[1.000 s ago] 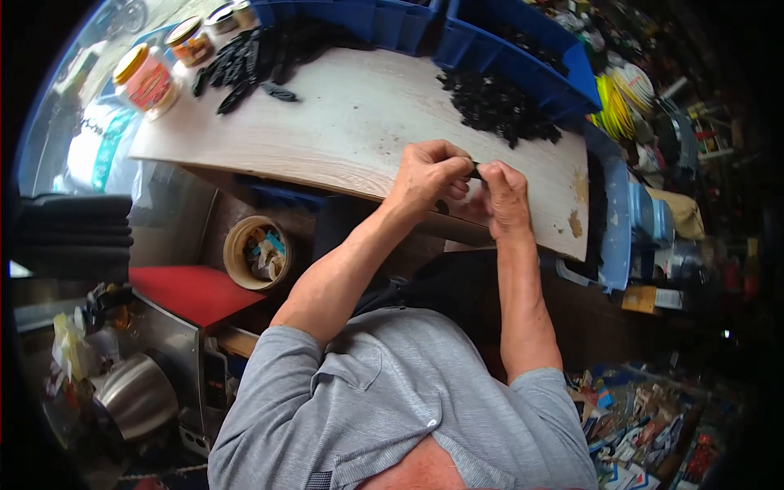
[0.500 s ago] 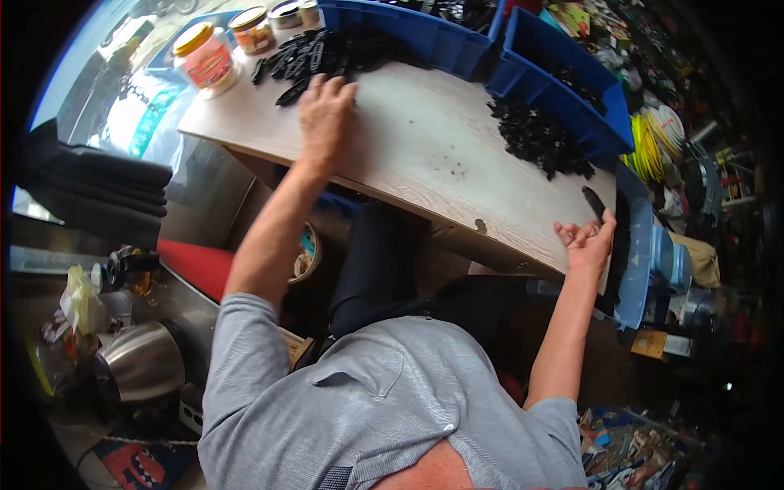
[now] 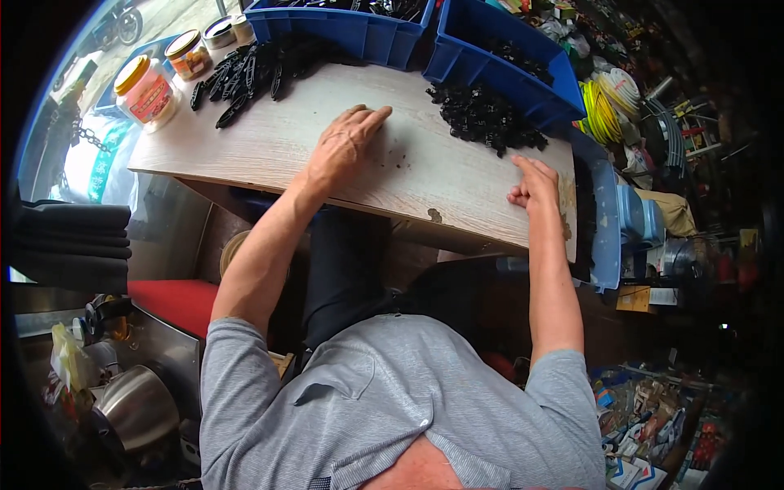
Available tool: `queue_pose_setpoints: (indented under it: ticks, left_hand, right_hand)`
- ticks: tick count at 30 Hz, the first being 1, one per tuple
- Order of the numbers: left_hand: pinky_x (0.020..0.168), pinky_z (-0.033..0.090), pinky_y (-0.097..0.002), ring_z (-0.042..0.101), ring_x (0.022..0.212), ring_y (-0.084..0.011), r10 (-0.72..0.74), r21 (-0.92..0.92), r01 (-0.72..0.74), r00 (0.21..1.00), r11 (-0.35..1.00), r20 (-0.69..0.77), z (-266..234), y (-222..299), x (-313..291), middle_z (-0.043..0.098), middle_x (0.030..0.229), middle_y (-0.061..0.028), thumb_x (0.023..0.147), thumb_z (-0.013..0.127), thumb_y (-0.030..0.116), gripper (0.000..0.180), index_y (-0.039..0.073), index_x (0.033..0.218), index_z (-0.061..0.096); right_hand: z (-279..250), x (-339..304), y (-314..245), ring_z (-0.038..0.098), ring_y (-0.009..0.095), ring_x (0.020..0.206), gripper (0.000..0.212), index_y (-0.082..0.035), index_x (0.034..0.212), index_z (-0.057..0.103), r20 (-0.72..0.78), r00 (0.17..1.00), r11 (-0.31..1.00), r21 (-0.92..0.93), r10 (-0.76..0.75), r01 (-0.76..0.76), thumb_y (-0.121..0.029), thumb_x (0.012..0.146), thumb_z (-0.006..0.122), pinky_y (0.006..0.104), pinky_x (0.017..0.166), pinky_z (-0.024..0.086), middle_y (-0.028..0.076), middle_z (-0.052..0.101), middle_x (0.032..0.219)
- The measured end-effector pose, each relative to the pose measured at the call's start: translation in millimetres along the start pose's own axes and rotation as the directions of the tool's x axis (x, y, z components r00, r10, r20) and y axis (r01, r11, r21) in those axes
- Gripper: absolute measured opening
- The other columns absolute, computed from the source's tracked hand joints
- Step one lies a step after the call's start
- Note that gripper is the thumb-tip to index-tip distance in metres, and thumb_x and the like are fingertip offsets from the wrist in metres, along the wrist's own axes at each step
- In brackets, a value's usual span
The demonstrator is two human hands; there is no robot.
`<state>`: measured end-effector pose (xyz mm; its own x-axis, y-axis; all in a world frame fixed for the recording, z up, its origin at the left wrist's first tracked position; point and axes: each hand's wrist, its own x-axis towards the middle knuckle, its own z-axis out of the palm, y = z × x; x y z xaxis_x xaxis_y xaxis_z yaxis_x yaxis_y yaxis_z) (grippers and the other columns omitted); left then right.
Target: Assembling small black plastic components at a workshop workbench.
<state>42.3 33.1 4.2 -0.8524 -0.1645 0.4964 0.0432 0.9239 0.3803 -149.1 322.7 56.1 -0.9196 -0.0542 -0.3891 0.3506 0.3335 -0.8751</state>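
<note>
On the pale wooden table (image 3: 286, 151), my left hand (image 3: 345, 140) is over the middle, back upward and fingers bent together; whatever they hold, if anything, is hidden beneath. My right hand (image 3: 537, 184) is at the table's right end with its forefinger stretched toward a heap of small black plastic parts (image 3: 486, 118) and the other fingers loosely curled. No object shows in it. Long black slotted plastic pieces (image 3: 237, 77) lie piled at the far left, apart from my left hand.
Two blue bins (image 3: 343, 33) with black parts stand along the back edge. A pink-labelled jar (image 3: 149, 96) and a smaller jar (image 3: 188, 55) stand at the left corner. A lighter blue tub (image 3: 604, 220) is beside the right end. Dark specks (image 3: 392, 159) dot the tabletop.
My left hand has moved right, away from the long pieces to the table's middle. My right hand has moved up beside the small-part heap, and the black piece it held is out of it.
</note>
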Motion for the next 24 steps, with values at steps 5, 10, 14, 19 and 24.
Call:
queue_pose_setpoints:
  ticks: [5,10,14,19,24]
  left_hand:
    - [0.104,0.043,-0.0457,0.053,0.121,-0.0400,0.039,0.018,-0.036,0.952,0.999,-0.304,-5,34,-3,0.061,0.121,-0.0178,0.079,0.068,0.003,0.054,0.004,0.131,0.054]
    - [0.082,0.052,-0.0309,0.065,0.098,-0.0201,-0.326,-0.545,0.130,0.903,0.828,-0.279,18,78,-43,0.068,0.105,-0.0137,0.085,0.070,0.002,0.035,0.001,0.119,0.062]
    - [0.066,0.051,-0.0231,0.065,0.074,-0.0090,-0.426,-0.748,0.180,0.893,0.639,-0.148,20,120,-41,0.070,0.086,-0.0073,0.089,0.067,0.002,0.019,-0.002,0.108,0.067]
    - [0.067,0.054,-0.0248,0.067,0.080,-0.0116,-0.488,-0.863,0.378,0.853,0.335,0.184,33,135,-29,0.070,0.092,-0.0085,0.093,0.065,0.012,0.027,-0.004,0.114,0.064]
    - [0.071,0.057,-0.0278,0.069,0.086,-0.0164,-0.425,-0.856,0.509,0.797,0.090,0.429,42,145,2,0.069,0.097,-0.0124,0.092,0.063,0.014,0.037,-0.007,0.122,0.058]
  right_hand:
    - [18,8,-7,0.050,0.014,0.043,0.027,-0.010,0.096,0.068,-0.008,0.998,0.981,-0.183,-0.063,0.061,-0.029,0.080,0.079,0.0329,0.042,0.051,0.002,0.052,0.061]
    - [26,11,-11,0.052,0.014,0.045,0.023,-0.010,0.098,0.070,-0.025,0.997,0.940,-0.337,-0.071,0.059,-0.024,0.081,0.075,0.0318,0.040,0.049,0.005,0.060,0.072]
    - [17,11,-7,0.053,0.015,0.046,0.020,-0.009,0.096,0.069,-0.033,0.995,0.961,-0.263,-0.095,0.083,-0.021,0.081,0.073,0.0322,0.040,0.050,0.004,0.057,0.065]
    - [2,0,9,0.055,0.018,0.043,0.021,-0.007,0.093,0.061,0.149,0.985,0.988,0.140,-0.084,0.063,-0.020,0.083,0.073,0.0372,0.048,0.056,0.002,0.045,0.047]
    - [8,-37,27,0.055,0.018,0.041,0.023,-0.006,0.095,0.059,0.251,0.960,0.969,0.240,-0.120,0.058,-0.019,0.083,0.074,0.0375,0.049,0.055,0.001,0.044,0.046]
